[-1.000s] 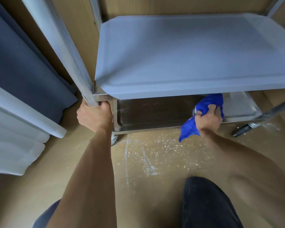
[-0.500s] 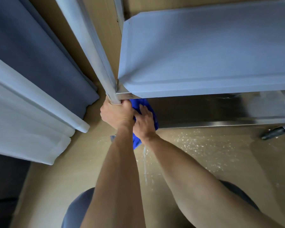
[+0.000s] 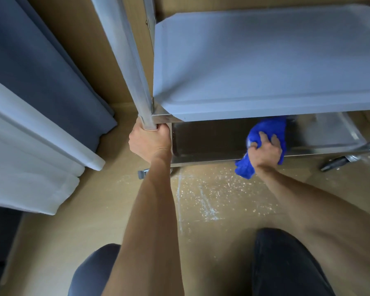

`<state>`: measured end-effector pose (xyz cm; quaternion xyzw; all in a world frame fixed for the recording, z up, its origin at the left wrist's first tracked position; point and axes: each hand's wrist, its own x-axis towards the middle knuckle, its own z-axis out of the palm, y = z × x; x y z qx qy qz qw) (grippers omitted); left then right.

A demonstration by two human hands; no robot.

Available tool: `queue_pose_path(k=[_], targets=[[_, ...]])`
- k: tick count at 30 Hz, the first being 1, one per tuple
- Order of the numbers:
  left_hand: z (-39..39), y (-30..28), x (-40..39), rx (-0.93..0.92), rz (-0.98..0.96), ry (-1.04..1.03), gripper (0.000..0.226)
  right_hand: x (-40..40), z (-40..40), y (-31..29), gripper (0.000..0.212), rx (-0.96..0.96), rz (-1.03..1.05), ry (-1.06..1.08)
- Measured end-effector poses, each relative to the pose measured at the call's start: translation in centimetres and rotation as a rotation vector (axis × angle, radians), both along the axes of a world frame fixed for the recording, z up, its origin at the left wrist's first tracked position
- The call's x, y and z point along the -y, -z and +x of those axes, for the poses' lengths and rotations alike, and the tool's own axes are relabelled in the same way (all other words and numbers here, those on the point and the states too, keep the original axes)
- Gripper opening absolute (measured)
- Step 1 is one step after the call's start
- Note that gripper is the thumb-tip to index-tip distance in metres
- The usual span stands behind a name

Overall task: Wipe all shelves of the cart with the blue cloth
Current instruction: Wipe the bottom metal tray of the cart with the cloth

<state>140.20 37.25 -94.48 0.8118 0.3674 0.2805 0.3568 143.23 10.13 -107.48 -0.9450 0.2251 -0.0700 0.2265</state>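
The right hand (image 3: 265, 151), bunching the blue cloth (image 3: 263, 144), has swept from the bottom shelf's (image 3: 207, 142) left corner back toward its middle, while the left hand (image 3: 151, 141) keeps gripping the cart post (image 3: 137, 82), so the lowest shelf seems nearly wiped.

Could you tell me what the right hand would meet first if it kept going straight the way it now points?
Probably nothing soon: the right hand, gripping the blue cloth, points inward along the bottom shelf, which looks bare ahead. Depth beneath the upper shelf is unclear.

Prob. home room: curtains (image 3: 41, 86), wood floor (image 3: 51, 242), steel cart (image 3: 265, 71).
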Motion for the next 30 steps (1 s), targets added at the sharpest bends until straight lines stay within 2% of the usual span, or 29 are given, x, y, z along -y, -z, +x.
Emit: queue_pose_path(k=[3,9,12,16,19,23,26,30], targets=[[-0.2,0.0,-0.2,-0.009,-0.006,0.032,0.014,-6.4,-0.2,0.1,0.063,0.101,0.010,-0.239],[0.4,0.2,-0.4,-0.005,-0.016,0.010,0.014,-19.5,-0.4,-0.9,0.042,0.001,0.151,-0.801],[-0.2,-0.5,-0.4,-0.041,-0.044,0.022,0.010,-18.7,-2.6,-0.5,0.036,0.061,0.157,-0.849],[-0.3,-0.3,-0.2,-0.032,-0.019,-0.017,0.017,-16.0,-4.0,1.0,0.050,0.111,-0.068,-0.945],[-0.2,-0.1,-0.2,-0.045,0.006,-0.032,0.032,-16.7,-4.6,1.3,0.046,0.128,-0.122,-0.878],[-0.1,-0.4,0.4,-0.072,0.014,-0.092,0.036,-16.2,-3.3,0.9,0.042,0.086,-0.075,-0.783],[-0.1,-0.7,1.2,-0.113,-0.005,-0.123,0.041,-10.7,-2.3,1.2,0.042,0.136,-0.110,-0.643],[0.1,-0.8,2.0,-0.120,-0.018,-0.216,0.037,1.6,-0.6,2.2,0.044,0.152,-0.143,-0.286]])
